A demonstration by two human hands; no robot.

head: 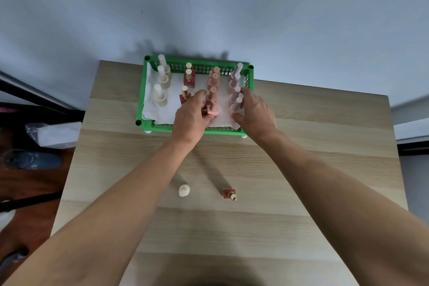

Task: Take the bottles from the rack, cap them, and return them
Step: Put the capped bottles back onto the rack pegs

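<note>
A green rack point(142, 90), lined with white paper, sits at the table's far edge and holds rows of cream, red, pink and mauve capped bottles. My left hand point(191, 115) reaches into its front middle and grips the nearest pink bottle point(212, 104) at the base. My right hand point(254, 111) is at the rack's front right, fingers curled beside the nearest mauve bottle point(237, 103); whether it grips it is unclear. On the table nearer me stand a cream bottle point(184, 190) and a red bottle with a gold cap point(229, 194).
The wooden table point(301, 169) stretches wide on both sides of the two loose bottles. A plastic-wrapped white packet point(55, 133) and a dark shoe point(34, 160) lie on the floor to the left. A pale wall stands behind the rack.
</note>
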